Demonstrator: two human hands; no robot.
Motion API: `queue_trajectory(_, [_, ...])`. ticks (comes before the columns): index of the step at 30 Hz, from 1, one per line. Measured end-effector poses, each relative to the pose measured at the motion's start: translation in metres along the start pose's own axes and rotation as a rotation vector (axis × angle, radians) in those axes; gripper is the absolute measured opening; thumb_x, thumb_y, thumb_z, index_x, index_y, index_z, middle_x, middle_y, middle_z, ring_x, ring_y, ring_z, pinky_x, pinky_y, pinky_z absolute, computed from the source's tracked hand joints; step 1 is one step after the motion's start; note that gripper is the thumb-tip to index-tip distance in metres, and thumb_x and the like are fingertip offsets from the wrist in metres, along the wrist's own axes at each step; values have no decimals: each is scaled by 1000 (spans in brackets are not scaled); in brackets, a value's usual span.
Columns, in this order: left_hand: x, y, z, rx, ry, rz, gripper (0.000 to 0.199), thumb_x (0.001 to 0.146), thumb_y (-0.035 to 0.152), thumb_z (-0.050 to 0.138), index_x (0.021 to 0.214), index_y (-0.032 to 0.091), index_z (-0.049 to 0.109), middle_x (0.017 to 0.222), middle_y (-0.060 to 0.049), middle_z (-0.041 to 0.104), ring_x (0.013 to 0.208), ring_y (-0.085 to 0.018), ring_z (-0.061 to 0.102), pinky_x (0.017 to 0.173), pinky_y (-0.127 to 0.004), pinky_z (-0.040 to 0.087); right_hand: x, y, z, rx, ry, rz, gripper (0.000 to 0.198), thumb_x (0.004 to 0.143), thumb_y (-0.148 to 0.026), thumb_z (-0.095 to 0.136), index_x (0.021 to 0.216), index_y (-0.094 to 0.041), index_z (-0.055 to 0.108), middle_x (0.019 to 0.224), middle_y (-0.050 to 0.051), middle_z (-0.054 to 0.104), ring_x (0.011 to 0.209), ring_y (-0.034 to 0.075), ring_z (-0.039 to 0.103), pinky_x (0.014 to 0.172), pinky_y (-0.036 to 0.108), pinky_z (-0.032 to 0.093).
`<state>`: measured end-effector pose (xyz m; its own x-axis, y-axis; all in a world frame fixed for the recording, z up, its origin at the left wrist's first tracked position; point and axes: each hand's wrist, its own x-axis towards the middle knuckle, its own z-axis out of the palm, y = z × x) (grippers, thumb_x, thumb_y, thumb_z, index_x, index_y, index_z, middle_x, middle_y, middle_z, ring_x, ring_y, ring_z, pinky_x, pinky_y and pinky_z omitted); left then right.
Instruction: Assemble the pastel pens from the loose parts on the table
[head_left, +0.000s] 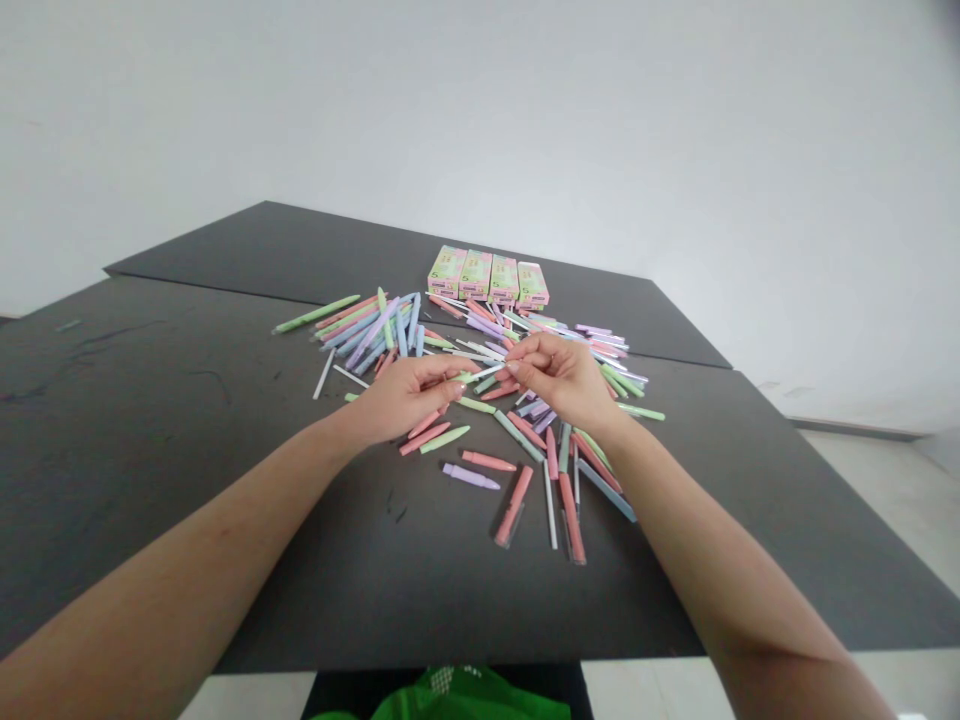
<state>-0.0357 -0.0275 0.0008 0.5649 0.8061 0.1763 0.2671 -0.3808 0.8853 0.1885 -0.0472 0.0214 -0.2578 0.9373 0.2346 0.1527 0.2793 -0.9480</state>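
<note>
A: What are the hands doing?

B: The left hand [412, 395] is pinched narrow on one end of a thin white stick [487, 371]; the right hand [559, 375] is pinched narrow on the other end; the stick is in the gap between them, over the middle of the messy pens [367, 330].

A: Can you see both ends of it?

B: No; fingertips cover them; there is a bit of green by the left fingers, but I can't tell if it is held or lies behind.

A: What do the hands hide?

B: Some of the pens; the right hand blocks a lot of them, and the ones near the boxes [475, 275] pile up so much that I can't count them.

A: Can you read the boxes?

B: I see a 5 on some; the other words are too small; they are pink and green and stand side by side at the back.

A: What is close to us on the table [262, 550]?

B: A purple piece [471, 477], a red pen [514, 505] with a clear end, and a white rod [551, 505]; below the table edge is a green cloth [472, 695], cut off at the bottom; both arms are cut off too.
</note>
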Motion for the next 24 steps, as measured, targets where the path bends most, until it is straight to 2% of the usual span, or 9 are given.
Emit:
queue_trajectory(6, [1,0,-1,3,7,50,35,85,34,56,110,14,68,86,-6,69,77,-16,61,75,-29,49,0,-4,2,22,34,-21,31,76,-43,71,89,-17,60,72,3,72,64,15,69,61,27,56])
queue_trajectory(12, [1,-2,-3,-18,5,61,34,86,34,55,110,14,68,92,-7,70,80,-16,62,74,-27,49,-1,-7,-2,20,22,-29,39,76,-42,72,103,-17,57,75,3,72,67,15,69,63,28,55])
queue_trajectory(15, [1,0,-4,-28,7,64,33,86,34,56,108,14,68,95,-7,70,85,-17,62,75,-27,50,-1,-4,-8,44,-37,-19,37,81,-40,66,107,-17,55,83,6,73,69,15,68,64,27,53])
queue_trajectory(17, [1,1,-5,-30,23,53,34,86,34,56,109,14,68,91,-7,70,81,-16,63,73,-26,50,0,2,-8,44,-92,18,30,87,-39,58,105,-16,56,85,7,72,70,15,67,64,27,52])
queue_trajectory(20, [1,-1,-6,-32,64,31,37,85,35,57,113,12,66,85,-6,70,72,-15,63,68,-25,50,0,12,3,-130,-145,18,18,88,-32,54,92,-15,61,80,5,69,69,14,64,63,26,50])
queue_trajectory(22, [1,-2,-6,-45,85,27,39,84,35,58,115,12,65,88,-7,70,70,-15,63,67,-26,50,-2,17,15,-347,-188,-74,11,85,-23,58,86,-16,66,82,4,69,72,14,62,68,27,48])
queue_trajectory(24, [1,-2,-5,-57,92,33,40,84,35,58,115,11,65,92,-9,70,71,-15,64,67,-26,51,-5,22,29,-492,-272,-193,11,83,-16,60,89,-17,69,89,5,70,81,15,63,78,29,48])
